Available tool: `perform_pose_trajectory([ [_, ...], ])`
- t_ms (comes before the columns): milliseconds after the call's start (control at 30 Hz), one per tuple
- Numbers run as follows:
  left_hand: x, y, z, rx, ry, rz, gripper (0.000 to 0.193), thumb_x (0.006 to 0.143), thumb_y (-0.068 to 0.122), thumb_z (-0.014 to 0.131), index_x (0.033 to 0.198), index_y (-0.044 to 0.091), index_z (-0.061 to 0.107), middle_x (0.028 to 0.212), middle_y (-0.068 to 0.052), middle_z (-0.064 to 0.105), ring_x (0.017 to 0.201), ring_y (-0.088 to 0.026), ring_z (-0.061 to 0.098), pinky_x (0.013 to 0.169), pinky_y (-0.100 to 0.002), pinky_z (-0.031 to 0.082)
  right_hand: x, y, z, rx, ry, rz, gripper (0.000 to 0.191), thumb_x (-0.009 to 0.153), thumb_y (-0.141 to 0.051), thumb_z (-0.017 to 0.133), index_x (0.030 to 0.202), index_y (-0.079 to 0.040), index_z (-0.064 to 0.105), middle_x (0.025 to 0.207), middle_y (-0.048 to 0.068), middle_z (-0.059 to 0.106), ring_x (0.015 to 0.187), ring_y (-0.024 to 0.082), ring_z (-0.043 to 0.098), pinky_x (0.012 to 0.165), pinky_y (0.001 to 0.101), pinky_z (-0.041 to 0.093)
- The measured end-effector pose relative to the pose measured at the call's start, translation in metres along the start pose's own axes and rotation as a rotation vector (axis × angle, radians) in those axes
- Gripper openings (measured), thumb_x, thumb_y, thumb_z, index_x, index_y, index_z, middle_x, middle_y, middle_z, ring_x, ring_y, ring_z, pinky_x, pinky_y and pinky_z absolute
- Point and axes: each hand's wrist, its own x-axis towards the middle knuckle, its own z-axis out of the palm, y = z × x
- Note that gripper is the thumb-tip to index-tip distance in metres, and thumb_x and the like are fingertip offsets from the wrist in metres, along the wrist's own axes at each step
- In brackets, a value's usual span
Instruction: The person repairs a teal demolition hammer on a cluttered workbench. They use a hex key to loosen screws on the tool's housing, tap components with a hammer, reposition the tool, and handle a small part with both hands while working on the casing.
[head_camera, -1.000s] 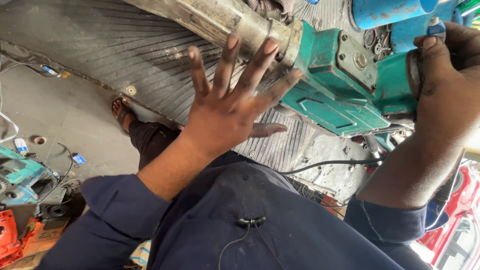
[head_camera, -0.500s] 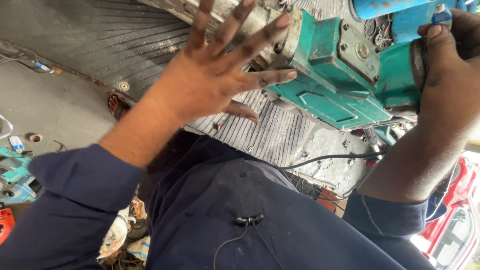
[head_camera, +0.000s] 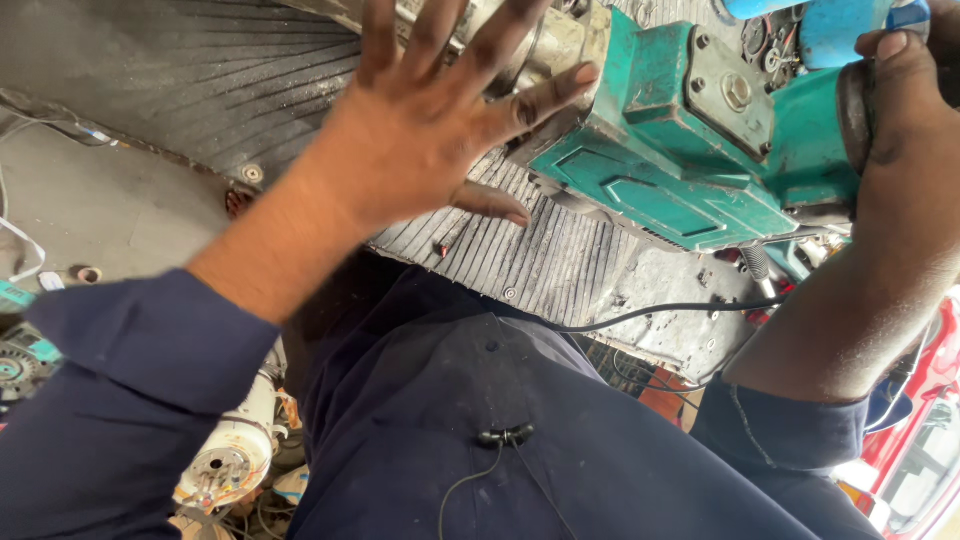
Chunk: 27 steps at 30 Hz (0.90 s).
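A teal power tool (head_camera: 660, 150) with a grey metal front section (head_camera: 560, 40) lies on a ribbed black rubber mat (head_camera: 200, 90) on the bench. My left hand (head_camera: 420, 130) is spread flat with its fingers apart, reaching over the metal front section; whether it touches is unclear. My right hand (head_camera: 900, 110) grips the rear end of the tool at the upper right, its thumb across the dark round end.
A black cable (head_camera: 650, 315) runs off the mat's edge. A white motor part with wires (head_camera: 235, 455) lies on the floor at lower left. Small teal parts (head_camera: 15, 330) sit at the far left. A red object (head_camera: 925, 440) is at lower right.
My open left hand has moved up and forward, from over the mat to over the tool's metal front. The right hand keeps its grip on the rear.
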Motion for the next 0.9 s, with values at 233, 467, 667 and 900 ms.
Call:
perform_pose_trajectory([
  [233,-0.021,0.050,0.052,0.340,0.419,-0.132,0.106,0.091,0.084,0.043,0.171,0.018,0.023,0.173,-0.009,-0.005,0.158,-0.042,-0.005,0.116,-0.080,-0.004,-0.002,0.005,-0.004,-0.018,0.024,0.090,0.017,0.121,-0.017,0.058,0.123,-0.003,0.066,0.111,-0.002,0.064,0.099,0.007,0.059,0.091,0.0233,0.050],
  [467,-0.034,0.087,0.027,0.784,0.276,-0.165,0.099,0.103,0.074,0.044,0.166,-0.002,0.044,0.175,-0.006,-0.009,0.159,-0.037,-0.009,0.120,-0.070,-0.012,-0.002,0.008,-0.005,-0.022,0.066,0.004,0.013,0.120,-0.014,0.063,0.121,-0.003,0.069,0.113,0.001,0.071,0.095,0.007,0.062,0.090,0.0228,0.052],
  [667,-0.007,0.117,0.005,1.201,0.183,-0.195,0.063,0.107,0.041,0.060,0.159,0.006,0.049,0.172,-0.003,-0.011,0.159,-0.034,-0.012,0.123,-0.070,-0.017,-0.004,0.014,-0.007,-0.051,0.094,-0.034,0.012,0.115,-0.011,0.064,0.117,0.000,0.070,0.108,0.003,0.072,0.086,0.008,0.060,0.078,0.0220,0.046],
  [900,0.009,0.137,0.005,0.833,0.210,0.028,0.049,0.109,0.031,0.062,0.151,0.008,0.049,0.176,-0.008,-0.006,0.159,-0.032,-0.007,0.123,-0.065,-0.013,-0.001,0.010,-0.006,-0.014,0.074,-0.114,0.008,0.117,-0.001,0.063,0.121,0.002,0.068,0.116,0.007,0.075,0.101,0.010,0.072,0.092,0.0219,0.057],
])
